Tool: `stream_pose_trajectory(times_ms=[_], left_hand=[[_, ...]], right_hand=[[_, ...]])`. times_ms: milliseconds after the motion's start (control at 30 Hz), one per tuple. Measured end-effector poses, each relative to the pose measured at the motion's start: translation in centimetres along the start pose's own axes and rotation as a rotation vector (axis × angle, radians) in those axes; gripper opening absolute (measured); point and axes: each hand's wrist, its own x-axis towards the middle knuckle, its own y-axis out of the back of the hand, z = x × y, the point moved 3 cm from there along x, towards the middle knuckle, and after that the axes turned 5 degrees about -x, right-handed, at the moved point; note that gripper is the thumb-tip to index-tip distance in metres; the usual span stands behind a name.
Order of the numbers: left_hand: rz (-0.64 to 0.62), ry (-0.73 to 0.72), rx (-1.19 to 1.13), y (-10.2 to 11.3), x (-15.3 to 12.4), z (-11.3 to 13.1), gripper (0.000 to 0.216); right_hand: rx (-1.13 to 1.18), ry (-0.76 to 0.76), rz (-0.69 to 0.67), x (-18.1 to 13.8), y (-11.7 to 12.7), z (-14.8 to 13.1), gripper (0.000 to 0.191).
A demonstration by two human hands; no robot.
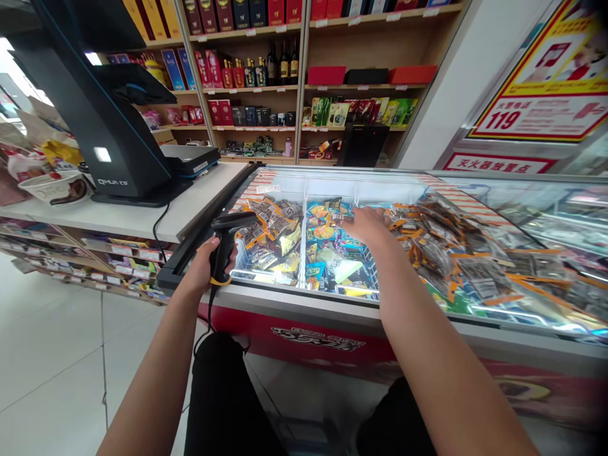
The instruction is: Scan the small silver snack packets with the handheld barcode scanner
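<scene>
My left hand point(208, 263) is closed around the handle of a black barcode scanner point(227, 235) with a yellow ring, held at the left front corner of a chest freezer point(304, 304). My right hand point(368, 223) reaches into the open freezer, palm down with fingers stretched over the frozen snack packets point(327, 240) in the middle compartment. It touches the packets; I cannot see anything gripped in it.
A black checkout terminal point(109, 126) stands on the white counter point(142, 215) to the left. The freezer's glass lid point(522, 253) covers its right half. Shelves point(304, 82) of bottles and boxes line the back wall. A red and yellow sign point(546, 88) hangs at right.
</scene>
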Motion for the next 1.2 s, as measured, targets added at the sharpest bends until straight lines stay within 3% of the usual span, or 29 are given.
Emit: stream_pose_trajectory(times_ms=[100, 300, 467, 567, 633, 933, 1200], left_hand=[[-0.004, -0.004, 0.006, 0.0, 0.0, 0.0, 0.052], [0.001, -0.027, -0.004, -0.1, -0.2, 0.1, 0.049], [-0.036, -0.036, -0.041, 0.0, -0.4, 0.1, 0.052], [-0.053, -0.044, -0.049, -0.1, -0.4, 0.2, 0.053], [-0.068, -0.047, -0.045, -0.3, -0.5, 0.4, 0.054], [-0.219, 0.033, 0.022, -1.2, -1.2, 1.0, 0.058], [-0.291, 0.092, 0.013, -0.8, -0.8, 0.2, 0.062]], right_hand=[[0.015, 0.05, -0.038, 0.2, -0.2, 0.2, 0.039], [0.205, 0.066, 0.06, 0.0, 0.8, -0.3, 0.042], [0.902, -0.095, -0.047, -1.0, 0.4, -3.3, 0.053], [1.331, -0.163, -0.144, -1.7, -0.1, -5.8, 0.04], [1.5, -0.178, -0.186, -2.2, -0.3, -7.0, 0.029], [1.623, -0.129, -0.22, -2.9, -1.3, -9.9, 0.023], [1.626, -0.117, -0.248, -2.8, -2.0, -10.0, 0.021]])
